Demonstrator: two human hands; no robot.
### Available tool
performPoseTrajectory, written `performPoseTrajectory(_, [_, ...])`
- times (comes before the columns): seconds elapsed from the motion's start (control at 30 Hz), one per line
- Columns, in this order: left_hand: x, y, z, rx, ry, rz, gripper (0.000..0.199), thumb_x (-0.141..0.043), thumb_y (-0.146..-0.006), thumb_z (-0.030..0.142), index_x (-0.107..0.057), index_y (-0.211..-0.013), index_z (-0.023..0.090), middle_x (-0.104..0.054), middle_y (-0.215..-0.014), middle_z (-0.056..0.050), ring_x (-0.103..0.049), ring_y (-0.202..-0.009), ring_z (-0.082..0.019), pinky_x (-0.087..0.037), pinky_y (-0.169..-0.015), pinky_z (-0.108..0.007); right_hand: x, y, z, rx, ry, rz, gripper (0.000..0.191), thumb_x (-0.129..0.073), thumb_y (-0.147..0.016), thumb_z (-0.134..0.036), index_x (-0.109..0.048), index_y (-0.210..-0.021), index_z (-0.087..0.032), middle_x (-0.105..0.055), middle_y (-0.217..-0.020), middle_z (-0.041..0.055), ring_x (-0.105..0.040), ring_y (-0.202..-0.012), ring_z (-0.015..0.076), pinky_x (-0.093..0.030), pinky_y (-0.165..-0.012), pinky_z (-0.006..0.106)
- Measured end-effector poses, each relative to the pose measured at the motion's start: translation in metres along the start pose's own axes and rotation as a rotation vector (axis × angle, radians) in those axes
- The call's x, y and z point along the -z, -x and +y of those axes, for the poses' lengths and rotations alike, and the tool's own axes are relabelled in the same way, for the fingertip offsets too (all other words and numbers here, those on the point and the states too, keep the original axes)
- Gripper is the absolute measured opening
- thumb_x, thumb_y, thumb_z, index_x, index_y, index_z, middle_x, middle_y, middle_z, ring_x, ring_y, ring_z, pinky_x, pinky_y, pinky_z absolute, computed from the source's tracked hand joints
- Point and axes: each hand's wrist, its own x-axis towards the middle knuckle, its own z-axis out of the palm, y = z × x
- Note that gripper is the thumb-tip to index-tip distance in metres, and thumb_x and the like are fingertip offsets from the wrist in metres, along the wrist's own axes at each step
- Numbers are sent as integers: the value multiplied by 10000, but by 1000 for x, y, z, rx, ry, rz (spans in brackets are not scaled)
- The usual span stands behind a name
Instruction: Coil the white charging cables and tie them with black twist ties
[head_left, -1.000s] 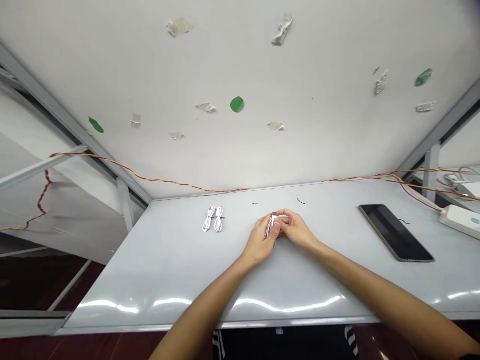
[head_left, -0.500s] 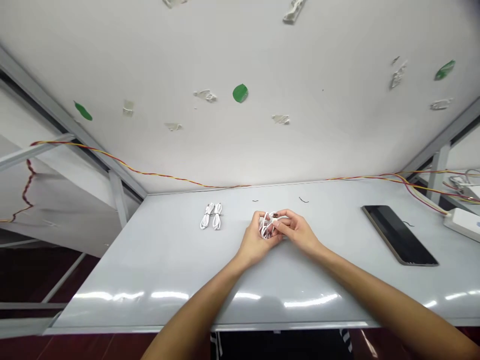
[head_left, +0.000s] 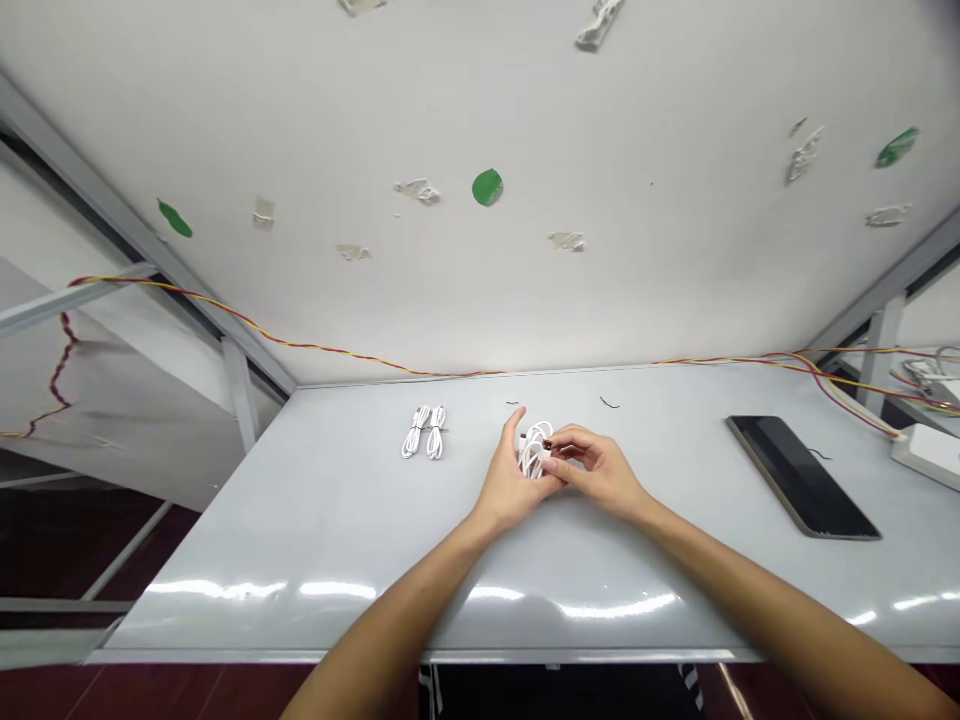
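Observation:
A loosely coiled white cable [head_left: 534, 448] is between my two hands over the middle of the table. My left hand [head_left: 508, 475] cups the coil from the left, its index finger stretched away from the loops and its other fingers partly hidden. At the right side of the coil, my right hand [head_left: 596, 465] pinches the cable near its dark-tipped plug between thumb and fingers. To the left, two white cable bundles [head_left: 425, 432] lie side by side, each bound round its middle with a dark tie.
Thin dark ties [head_left: 610, 403] lie near the back wall. A black phone or tablet [head_left: 802, 475] rests at the right, beside a white power strip [head_left: 928, 452]. Red and yellow wires [head_left: 337, 349] run along the wall's base. The table's front edge [head_left: 300, 656] is close to me.
My left index finger has lifted off the coil and straightened. The loops now show more openly, and my right hand still pinches near the plug. The view has shifted slightly.

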Motion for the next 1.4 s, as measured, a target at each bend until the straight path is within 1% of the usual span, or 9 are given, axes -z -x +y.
performPoseTrajectory(0.17, [-2,2,-1,42,11,-64,1073,-813,-695,236,-142,-1531,203,-660,-1065,-97,-668,-882,-195,-517,-832,-350,-4,6,0,-27,143,3,438,-557,-919,-459,-488,-1297,-249,-647,-1028,65,-642,-767,173,-544,-668,324])
performPoseTrajectory(0.37, [0,5,-7,66,-130,-241,1183,-782,-691,168,20,-1560,189,-666,-1083,-104,-650,-949,-215,-487,-931,-411,-9,16,0,184,629,-159,372,-480,-959,-447,-546,-1235,-207,-674,-897,61,-613,-722,200,-488,-673,340])
performPoseTrajectory(0.53, [-3,6,-3,41,-71,-269,1058,-724,-749,162,-40,-1556,182,-565,-1312,-172,-579,-1177,-258,-439,-1021,-411,-8,14,0,210,563,84,379,-501,-947,-428,-526,-1252,-205,-661,-996,82,-618,-750,187,-507,-664,315])
performPoseTrajectory(0.7, [-4,8,-3,99,-133,-336,1163,-723,-739,154,115,-1546,174,-629,-1150,-126,-619,-1067,-247,-467,-968,-432,-10,17,0,313,597,-80,284,-486,-956,-359,-570,-1193,-227,-687,-895,67,-616,-703,195,-495,-662,334])
performPoseTrajectory(0.87, [-2,8,-1,9,-117,-362,1068,-756,-664,110,-156,-1541,217,-606,-1083,-78,-616,-982,-213,-507,-836,-343,-10,16,-3,341,572,58,221,-532,-916,-342,-605,-1096,-235,-677,-942,75,-617,-782,207,-497,-696,344])
performPoseTrajectory(1.03, [-2,13,1,367,-126,-409,1116,-724,-682,119,-46,-1557,265,-415,-544,138,-362,-401,-61,-311,-423,-195,-7,16,3,503,602,72,187,-527,-905,-274,-638,-759,-236,-621,-642,22,-514,-544,152,-395,-537,300])
performPoseTrajectory(1.1, [-2,14,1,426,-107,-451,890,-738,-670,139,-334,-1456,248,-372,-486,145,-333,-371,-57,-257,-389,-181,-8,19,5,535,584,73,191,-534,-896,-280,-639,-742,-238,-618,-625,25,-507,-536,154,-386,-536,303])
performPoseTrajectory(1.2, [-2,14,-1,482,-145,-589,276,-777,-657,212,-603,-867,169,-355,-431,111,-323,-357,-52,-206,-365,-184,-11,24,9,549,554,-40,208,-514,-898,-321,-635,-747,-244,-611,-624,28,-506,-537,161,-375,-533,306])
performPoseTrajectory(1.4, [-5,12,9,486,220,-499,403,-832,-632,219,-581,-946,201,-349,-570,101,-276,-452,-25,-164,-433,-183,-3,15,17,445,687,114,468,-442,-953,-366,-436,-498,-258,-394,-428,-20,-327,-406,127,-269,-478,301])
